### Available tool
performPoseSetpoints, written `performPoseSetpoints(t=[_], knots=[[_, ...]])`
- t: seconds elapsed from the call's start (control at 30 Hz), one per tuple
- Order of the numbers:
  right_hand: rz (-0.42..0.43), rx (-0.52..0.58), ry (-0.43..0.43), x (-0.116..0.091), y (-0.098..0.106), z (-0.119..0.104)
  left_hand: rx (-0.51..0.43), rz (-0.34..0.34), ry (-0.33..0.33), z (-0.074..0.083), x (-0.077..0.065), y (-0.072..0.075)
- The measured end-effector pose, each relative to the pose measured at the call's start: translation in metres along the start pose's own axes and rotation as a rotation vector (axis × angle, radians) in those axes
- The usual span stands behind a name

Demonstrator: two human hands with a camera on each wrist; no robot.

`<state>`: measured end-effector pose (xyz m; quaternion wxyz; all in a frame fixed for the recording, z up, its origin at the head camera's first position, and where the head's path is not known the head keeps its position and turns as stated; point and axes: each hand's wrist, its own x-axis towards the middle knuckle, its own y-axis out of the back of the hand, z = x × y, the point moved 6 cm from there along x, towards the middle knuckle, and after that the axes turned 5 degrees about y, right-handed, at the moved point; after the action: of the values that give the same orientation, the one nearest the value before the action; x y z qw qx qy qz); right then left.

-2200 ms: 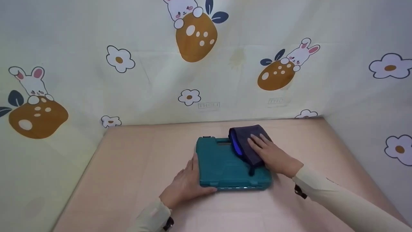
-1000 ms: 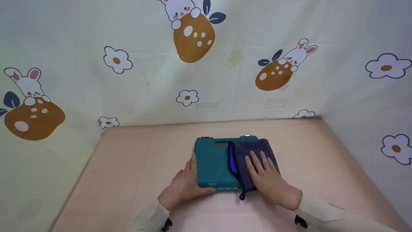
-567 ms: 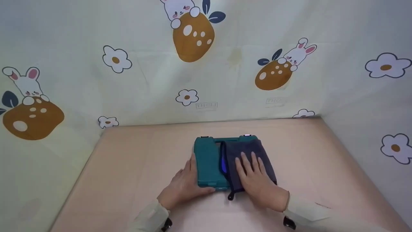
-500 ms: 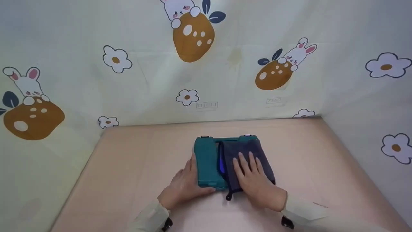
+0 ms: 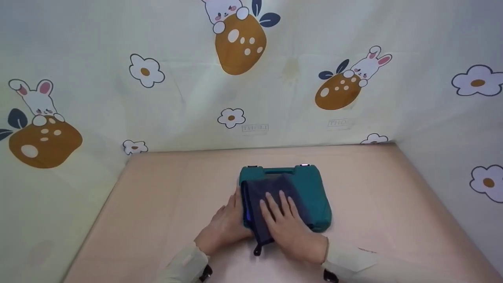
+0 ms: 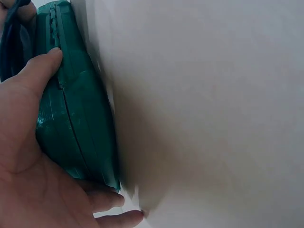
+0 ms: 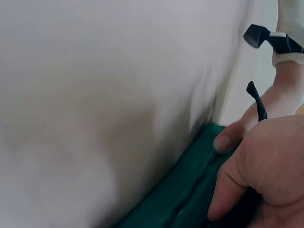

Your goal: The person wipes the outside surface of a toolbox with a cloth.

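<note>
A teal plastic case [image 5: 314, 192] with a carry handle at its far side lies flat on the table. My left hand [image 5: 224, 224] holds its near left corner; in the left wrist view the thumb [image 6: 45, 66] presses the hinged edge. On the case's left part lies a folded dark navy cloth [image 5: 253, 198] with bright blue inside and a small hanging loop [image 5: 257, 249] past the near edge. My right hand [image 5: 290, 232] rests on the cloth with straight, slightly spread fingers. In the right wrist view the loop [image 7: 256, 102] sticks up near the left thumb.
The table [image 5: 169, 188] has a pale pinkish cover. Behind it and at both sides hang light fabric walls [image 5: 184, 86] printed with rabbits, brown fruit shapes and flowers. Both sleeves carry dark wrist straps [image 5: 330, 275].
My right hand has slid the cloth from the case's far right part toward the near side, then left, up against my left hand. The left hand and the case stay in place.
</note>
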<state>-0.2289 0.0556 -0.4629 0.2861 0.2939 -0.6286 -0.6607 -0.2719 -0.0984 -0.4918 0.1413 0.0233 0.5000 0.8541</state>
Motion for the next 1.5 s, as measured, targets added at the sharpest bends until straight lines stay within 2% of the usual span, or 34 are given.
performPoseSetpoints(t=[0.3, 0.7, 0.9, 1.07, 1.23, 1.5], knots=[[0.035, -0.027, 0.051, 0.002, 0.008, -0.005, 0.026, 0.018, -0.010, 0.000, -0.001, 0.001], [0.045, -0.030, 0.109, 0.009, 0.014, 0.003, 0.006, -0.018, -0.002, -0.002, 0.000, -0.001], [0.057, -0.067, 0.136, 0.016, 0.017, 0.008, -0.001, -0.030, -0.016, -0.002, 0.000, -0.001], [0.035, -0.101, 0.123, 0.025, 0.019, 0.012, -0.005, -0.047, -0.021, -0.001, 0.000, 0.000], [-0.042, -0.090, 0.088, 0.036, 0.022, 0.016, -0.027, -0.040, -0.023, -0.002, 0.000, 0.002], [-0.020, -0.143, 0.054, 0.054, 0.023, 0.030, -0.057, -0.049, 0.002, -0.001, 0.002, -0.002]])
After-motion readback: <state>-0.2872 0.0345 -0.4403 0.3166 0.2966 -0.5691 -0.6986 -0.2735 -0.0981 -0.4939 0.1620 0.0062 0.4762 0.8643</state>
